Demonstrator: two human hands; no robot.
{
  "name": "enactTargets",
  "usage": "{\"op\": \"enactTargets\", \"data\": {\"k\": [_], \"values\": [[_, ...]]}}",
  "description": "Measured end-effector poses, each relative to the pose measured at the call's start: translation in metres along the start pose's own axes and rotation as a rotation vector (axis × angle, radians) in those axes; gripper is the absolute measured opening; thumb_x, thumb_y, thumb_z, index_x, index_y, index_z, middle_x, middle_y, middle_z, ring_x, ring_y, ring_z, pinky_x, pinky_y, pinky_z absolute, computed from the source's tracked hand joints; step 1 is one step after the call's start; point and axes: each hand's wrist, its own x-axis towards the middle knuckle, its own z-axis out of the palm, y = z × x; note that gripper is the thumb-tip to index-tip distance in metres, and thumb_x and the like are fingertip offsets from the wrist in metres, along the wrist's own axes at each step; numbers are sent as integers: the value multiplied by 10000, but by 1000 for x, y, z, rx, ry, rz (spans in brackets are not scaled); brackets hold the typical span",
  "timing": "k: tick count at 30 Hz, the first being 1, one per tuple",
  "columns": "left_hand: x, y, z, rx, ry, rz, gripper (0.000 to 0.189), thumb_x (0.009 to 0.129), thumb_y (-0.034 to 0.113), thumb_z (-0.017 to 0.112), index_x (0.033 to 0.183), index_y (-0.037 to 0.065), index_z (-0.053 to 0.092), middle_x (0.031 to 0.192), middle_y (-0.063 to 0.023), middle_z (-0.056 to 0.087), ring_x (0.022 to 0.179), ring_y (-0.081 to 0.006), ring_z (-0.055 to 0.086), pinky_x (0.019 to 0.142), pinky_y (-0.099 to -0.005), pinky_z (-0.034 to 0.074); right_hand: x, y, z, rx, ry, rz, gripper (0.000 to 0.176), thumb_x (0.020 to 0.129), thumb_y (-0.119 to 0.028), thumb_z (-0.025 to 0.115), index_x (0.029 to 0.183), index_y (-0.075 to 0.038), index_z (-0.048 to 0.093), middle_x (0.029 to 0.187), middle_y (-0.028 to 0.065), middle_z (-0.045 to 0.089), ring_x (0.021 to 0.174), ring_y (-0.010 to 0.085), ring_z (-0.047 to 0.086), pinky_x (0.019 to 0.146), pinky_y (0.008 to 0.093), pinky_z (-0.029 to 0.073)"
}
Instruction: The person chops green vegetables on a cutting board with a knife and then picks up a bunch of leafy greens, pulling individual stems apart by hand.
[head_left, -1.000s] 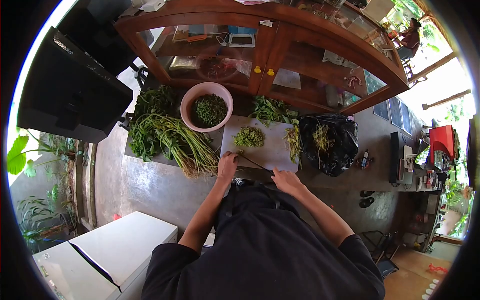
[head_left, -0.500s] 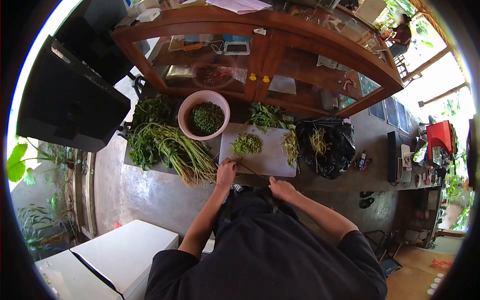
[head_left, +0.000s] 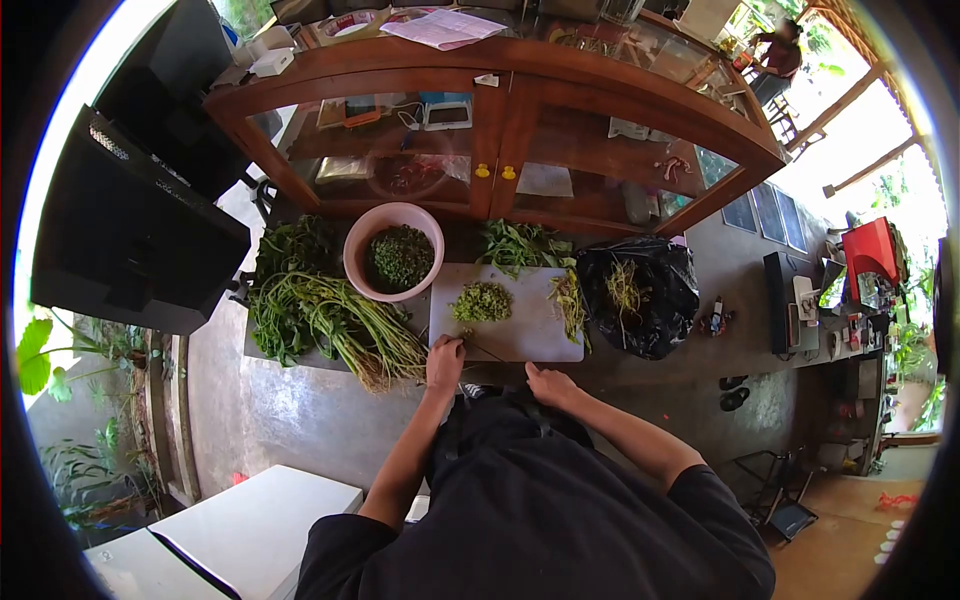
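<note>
On the white cutting board [head_left: 535, 335] lies a heap of chopped greens [head_left: 482, 301]. My left hand [head_left: 445, 362] is closed at the board's lower left corner, its fingertips on a small bit of greens. My right hand [head_left: 552, 384] is closed round the handle of a knife [head_left: 487, 352], whose dark blade points left towards my left hand. Left of the board lies a big bunch of stemmed greens [head_left: 345, 320] with roots. A pink bowl [head_left: 436, 240] of chopped greens stands behind. Loose leaves [head_left: 520, 245] and yellowish stems [head_left: 570, 305] lie at the board's back and right edges.
A black plastic bag [head_left: 665, 300] with trimmings sits right of the board. Behind the counter stands a wooden glass-door cabinet [head_left: 495, 130]. A black speaker [head_left: 130, 220] is at the left, a white cabinet [head_left: 260, 525] at lower left. Another person [head_left: 778, 55] sits far back right.
The view has shifted, so the counter and cabinet appear slightly lower and further left. Both hands remain at the board's front edge, with the knife still in my right hand.
</note>
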Motion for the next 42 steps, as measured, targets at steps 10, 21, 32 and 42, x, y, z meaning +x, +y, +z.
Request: {"op": "enactTargets", "data": {"k": [10,21,32,42], "values": [[-1,4,-4,24,13,33,167,816,92,602,910,-7,699,947,-145,641,854,-339,629,788,-409,517,32,-23,17,126,90,-68,258,949,-242,410,1104,-36,402,874,281,648,834,480,628,734,591,475],[2,-3,1,34,5,61,161,804,63,626,925,-7,705,943,-148,642,797,-333,644,741,-407,533,12,18,25,87,67,-25,297,961,-291,420,1102,-30,396,845,282,643,799,481,619,709,594,463],[-2,1,-4,84,0,108,165,799,77,622,918,0,707,957,-149,616,914,-341,606,814,-420,511,25,-14,5,92,17,-9,317,961,-300,424,1148,-45,398,901,283,644,867,479,621,748,575,475],[-1,-3,0,46,-25,52,159,786,54,623,907,8,717,929,-160,637,885,-350,619,814,-422,511,24,-3,22,44,148,-56,286,959,-291,439,1099,-47,392,847,269,645,813,469,628,697,589,477]]}}
